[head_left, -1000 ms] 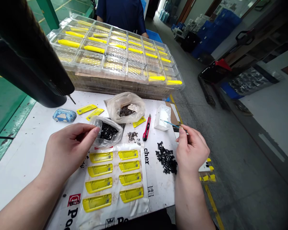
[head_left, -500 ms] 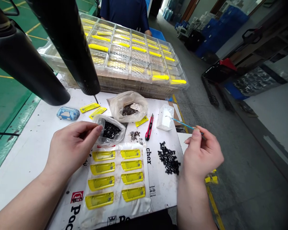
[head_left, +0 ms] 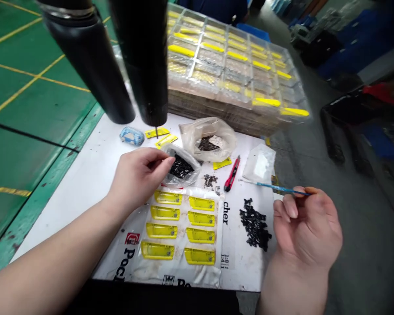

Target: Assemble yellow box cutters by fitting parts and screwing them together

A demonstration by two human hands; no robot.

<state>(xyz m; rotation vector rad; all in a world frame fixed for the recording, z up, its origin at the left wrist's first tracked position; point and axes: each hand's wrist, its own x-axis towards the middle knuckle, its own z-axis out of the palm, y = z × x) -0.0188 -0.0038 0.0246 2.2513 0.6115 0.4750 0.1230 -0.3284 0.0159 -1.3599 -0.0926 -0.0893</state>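
In my right hand (head_left: 310, 225) is a thin blue brush (head_left: 279, 188), gripped between thumb and fingers. Its pale tip points left, in front of a translucent container (head_left: 261, 164) with white matter inside. My left hand (head_left: 142, 175) is pinched closed at the left edge of a clear bag (head_left: 198, 168) of small black parts (head_left: 180, 166); anything between the fingertips is too small to make out. Below it, several yellow curved pieces (head_left: 162, 230) lie in two columns on a white padded sheet (head_left: 180, 273). Each has a small round metallic spot near its right end.
A red utility knife (head_left: 232, 174) and a pile of black parts (head_left: 254, 225) lie to the right. Behind stand another bag (head_left: 228, 135), a blue-white oval object (head_left: 131, 136) and stacked clear trays (head_left: 216, 94). Dark cylindrical tools (head_left: 147, 87) hang overhead. A person (head_left: 213, 8) is beyond.
The brush has come out of the white container and swung lower, as my right hand turned palm-up. My left hand remains pinched by the bag. The whole view has shifted.
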